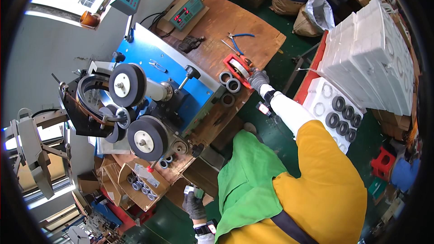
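Note:
My right hand (258,80), in a grey glove, is closed at the end of a red tape dispenser (229,59) with a white roll in it. The dispenser rests on the wooden table, with several grey rings (233,85) beside it. Lower down, my left hand (194,206), also gloved, is off the table's near edge. Its fingers are closed on a small whitish block-like thing (193,191), whose kind I cannot make out. A machine with black rollers (128,85) and a dark hoop stands on a blue base (149,47) between the hands and the wall.
Pliers (243,35) and a control box with red digits (186,12) lie on the wooden table (266,27). On the right, a white foam tray (318,91) holds black rings, near stacked foam trays (368,58). An open carton (141,181) with rings is at lower left.

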{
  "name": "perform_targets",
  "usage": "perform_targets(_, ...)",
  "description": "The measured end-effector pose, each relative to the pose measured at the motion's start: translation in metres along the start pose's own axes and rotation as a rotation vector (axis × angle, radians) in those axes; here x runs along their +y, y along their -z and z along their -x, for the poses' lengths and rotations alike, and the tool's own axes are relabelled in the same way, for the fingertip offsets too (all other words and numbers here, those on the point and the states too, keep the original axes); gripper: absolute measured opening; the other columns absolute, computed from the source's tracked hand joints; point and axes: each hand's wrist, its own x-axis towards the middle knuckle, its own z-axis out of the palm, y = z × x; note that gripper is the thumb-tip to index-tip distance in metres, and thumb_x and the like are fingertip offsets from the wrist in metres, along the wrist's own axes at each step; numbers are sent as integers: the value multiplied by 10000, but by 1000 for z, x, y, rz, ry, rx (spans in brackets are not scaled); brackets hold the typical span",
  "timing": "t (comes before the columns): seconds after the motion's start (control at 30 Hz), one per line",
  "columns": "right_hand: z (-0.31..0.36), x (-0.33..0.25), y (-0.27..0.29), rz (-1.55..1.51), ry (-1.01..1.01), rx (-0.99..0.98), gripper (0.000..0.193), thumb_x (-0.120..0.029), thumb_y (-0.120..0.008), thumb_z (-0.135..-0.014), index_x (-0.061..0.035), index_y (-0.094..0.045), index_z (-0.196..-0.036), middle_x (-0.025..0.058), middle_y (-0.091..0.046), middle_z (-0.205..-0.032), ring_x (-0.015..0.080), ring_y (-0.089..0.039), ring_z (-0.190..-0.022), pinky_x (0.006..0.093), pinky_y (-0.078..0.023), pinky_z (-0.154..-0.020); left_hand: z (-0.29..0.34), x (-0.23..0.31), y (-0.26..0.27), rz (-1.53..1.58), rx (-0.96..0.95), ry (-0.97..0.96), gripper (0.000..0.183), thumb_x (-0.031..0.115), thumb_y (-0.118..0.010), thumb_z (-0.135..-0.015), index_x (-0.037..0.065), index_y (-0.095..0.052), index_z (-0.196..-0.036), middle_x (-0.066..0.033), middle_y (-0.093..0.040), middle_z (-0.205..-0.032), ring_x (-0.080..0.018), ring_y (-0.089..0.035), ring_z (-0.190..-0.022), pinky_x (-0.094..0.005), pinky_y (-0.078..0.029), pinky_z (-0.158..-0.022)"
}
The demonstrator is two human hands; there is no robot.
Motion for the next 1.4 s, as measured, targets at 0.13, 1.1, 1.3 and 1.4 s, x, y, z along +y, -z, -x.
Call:
perform_targets(0.13,-14,25,19,-379,44,-168,273,-100,-641,-711,-29,-490,-927,34,-537,-694,131,-532,-602,253,-449,-538,-5,6,-2,-384,-86,-133,340,229,-548,-801,-54,-535,-990,-89,-571,-888,-187,-575,-764,-316,-508,-654)
perform_targets(1.1,16,51,38,-67,-279,-459,494,-550,-506,-741,-61,-575,-744,55,-543,-533,162,-526,-454,306,-434,-461,-16,-2,-3,-735,-140,-441,251,165,-547,-798,-58,-563,-911,-71,-593,-850,-151,-564,-697,-284,-488,-640)
perform_targets(1.3,24,81,26,-208,-42,-333,304,-375,-515,-794,-76,-563,-804,77,-574,-612,181,-572,-574,317,-454,-564,-11,0,-14,-182,-60,-64,265,176,-553,-795,-56,-558,-924,-72,-587,-853,-155,-566,-707,-280,-488,-640)
perform_targets(1.4,19,90,7,19,179,43,270,-317,-513,-784,-59,-582,-820,149,-594,-698,275,-578,-709,368,-447,-671,-12,-3,-9,-270,-91,-73,294,182,-560,-789,-53,-545,-966,-83,-581,-882,-171,-571,-747,-294,-495,-658)
